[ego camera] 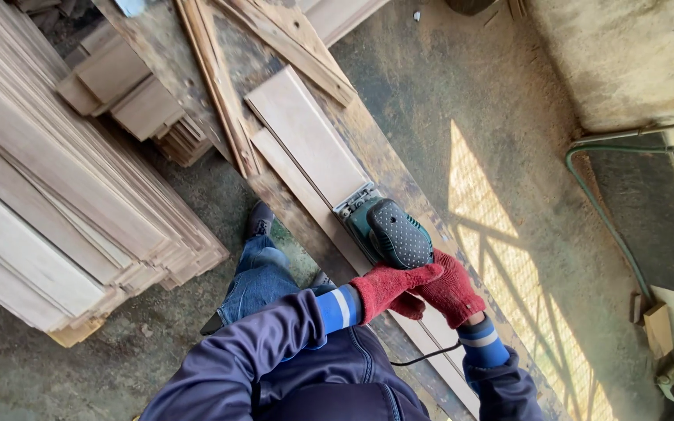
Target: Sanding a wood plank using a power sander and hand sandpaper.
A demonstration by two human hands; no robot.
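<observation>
At centre frame, both red-gloved hands, left hand [390,290] and right hand [452,290], close round the green electric sander [388,230] on the pale wooden plank [306,136]; its black cord [424,357], seemingly loose, might snag.

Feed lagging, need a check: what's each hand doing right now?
Left hand: closed on the rear of the green sander.
Right hand: gripping the sander's rear too, fingers partly hidden.

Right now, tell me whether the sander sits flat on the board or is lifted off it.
Flat: the green sander rests on the pale board, both gloved hands gripping its rear.
</observation>
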